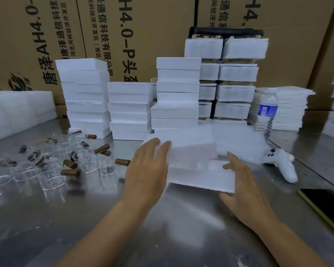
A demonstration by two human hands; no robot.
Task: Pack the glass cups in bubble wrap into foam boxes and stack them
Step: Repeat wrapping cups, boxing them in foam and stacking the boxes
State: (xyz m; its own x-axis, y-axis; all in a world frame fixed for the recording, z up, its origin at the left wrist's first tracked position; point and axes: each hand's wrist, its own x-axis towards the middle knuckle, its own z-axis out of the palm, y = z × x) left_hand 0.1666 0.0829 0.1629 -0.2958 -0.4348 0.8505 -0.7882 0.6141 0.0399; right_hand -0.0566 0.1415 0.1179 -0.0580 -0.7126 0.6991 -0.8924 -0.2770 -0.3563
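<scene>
White foam box (201, 179) lies between both hands on a steel table (181, 224); left hand (148, 170) presses straight fingers on its tilted lid (193, 151), probably seating it; right hand (243, 187) grips the near corner, steadying; glass cups (52, 166) lie loose beyond the left fingers.

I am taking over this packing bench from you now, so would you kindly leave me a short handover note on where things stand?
Left hand: lies flat, fingers straight, on the tilted lid of the foam box in the middle of the table.
Right hand: grips the box's right front corner.
Done: stacks of closed foam boxes stand along the back.
Left: this lid is not yet seated, and what is inside is too blurred to tell. Many glass cups lie loose on the left, not yet boxed.
</scene>
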